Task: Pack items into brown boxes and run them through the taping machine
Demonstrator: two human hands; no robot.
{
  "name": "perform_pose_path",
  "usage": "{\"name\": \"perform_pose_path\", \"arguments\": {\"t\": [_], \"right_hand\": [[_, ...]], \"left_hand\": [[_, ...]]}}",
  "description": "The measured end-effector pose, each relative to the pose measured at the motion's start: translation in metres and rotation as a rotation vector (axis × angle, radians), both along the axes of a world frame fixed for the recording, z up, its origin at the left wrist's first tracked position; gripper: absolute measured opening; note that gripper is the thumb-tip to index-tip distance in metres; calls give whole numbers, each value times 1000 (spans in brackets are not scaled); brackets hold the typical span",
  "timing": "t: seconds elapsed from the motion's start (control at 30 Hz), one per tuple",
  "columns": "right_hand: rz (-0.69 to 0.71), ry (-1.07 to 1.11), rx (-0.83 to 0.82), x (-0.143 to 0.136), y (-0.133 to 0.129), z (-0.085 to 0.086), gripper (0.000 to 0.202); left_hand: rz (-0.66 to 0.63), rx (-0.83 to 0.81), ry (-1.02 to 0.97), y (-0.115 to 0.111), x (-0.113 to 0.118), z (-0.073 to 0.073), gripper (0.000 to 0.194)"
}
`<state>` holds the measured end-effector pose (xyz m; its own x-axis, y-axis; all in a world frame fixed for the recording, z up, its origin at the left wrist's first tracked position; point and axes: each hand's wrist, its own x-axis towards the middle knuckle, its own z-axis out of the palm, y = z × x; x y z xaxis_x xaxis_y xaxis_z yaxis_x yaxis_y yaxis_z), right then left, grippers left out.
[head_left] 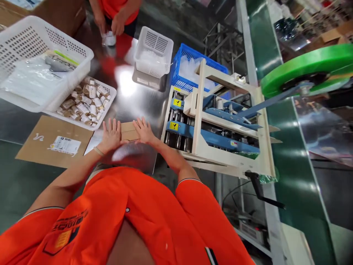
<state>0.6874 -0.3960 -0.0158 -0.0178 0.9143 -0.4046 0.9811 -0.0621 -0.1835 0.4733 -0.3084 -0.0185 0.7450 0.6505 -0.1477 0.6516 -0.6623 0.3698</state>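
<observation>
A small brown cardboard box (129, 131) lies on the shiny metal table (129, 99), close to its front edge. My left hand (111, 135) rests at the box's left end, fingers spread and pointing away from me. On the right end lies my right hand (143, 131), its fingers also apart and touching the top of the box. Neither hand is wrapped around it. Left of my hands, a white basket (106, 110) holds several small bottles with white labels. A flat cardboard sheet (55, 141) with a white label sits nearer the left edge.
A large white basket (45, 106) with plastic bags stands at the left. Further back are a smaller white basket (139, 66) and a blue crate (176, 70). A taping machine (198, 129) with rollers borders the table's right side. Across the table, another person's hands (118, 24) hold something white.
</observation>
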Motion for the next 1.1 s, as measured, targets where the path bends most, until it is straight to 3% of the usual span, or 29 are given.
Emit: {"name": "perform_pose_path", "arguments": {"t": [0.13, 0.23, 0.33, 0.4, 0.5, 0.57, 0.67, 0.73, 0.77, 0.83, 0.87, 0.93, 1.0, 1.07, 1.1], "right_hand": [[-176, 105, 110, 19, -14, -16, 133], [-569, 51, 171, 32, -41, -38, 102], [-881, -45, 78, 32, -72, -69, 71], [-908, -86, -17, 28, -86, -88, 63], [-807, -145, -129, 26, -94, -108, 60], [-749, -175, -160, 27, -95, -116, 60], [-738, -200, -76, 29, -99, -131, 57], [-751, -201, 38, 30, -104, -143, 52], [-767, -193, 101, 31, -107, -149, 49], [-835, -156, 209, 32, -111, -160, 45], [-878, -131, 253, 32, -112, -164, 42], [-939, -84, 308, 32, -113, -170, 40], [-956, -59, 321, 32, -112, -173, 39], [-951, -64, 315, 31, -111, -173, 40], [-947, -75, 310, 31, -110, -172, 40]], "left_hand": [[-38, 27, 62, 4, 0, -6, 119], [-42, 43, 31, 25, 29, -19, 121], [-115, 60, -12, 64, 97, -31, 125], [-197, 51, -44, 89, 156, -36, 126], [-322, 15, -85, 106, 250, -40, 126], [-401, -18, -99, 96, 311, -41, 129], [-502, -112, -185, 55, 391, -37, 140], [-528, -223, -334, 22, 419, -34, 151], [-529, -267, -445, 8, 420, -34, 152], [-535, -298, -681, -15, 386, -41, 132], [-516, -294, -766, -23, 351, -46, 114], [-406, -308, -799, -33, 250, -55, 83], [-51, -329, -685, -36, 126, -55, 63], [562, -279, -486, -36, 6, -44, 49], [764, -236, -440, -35, -46, -35, 47]]}}
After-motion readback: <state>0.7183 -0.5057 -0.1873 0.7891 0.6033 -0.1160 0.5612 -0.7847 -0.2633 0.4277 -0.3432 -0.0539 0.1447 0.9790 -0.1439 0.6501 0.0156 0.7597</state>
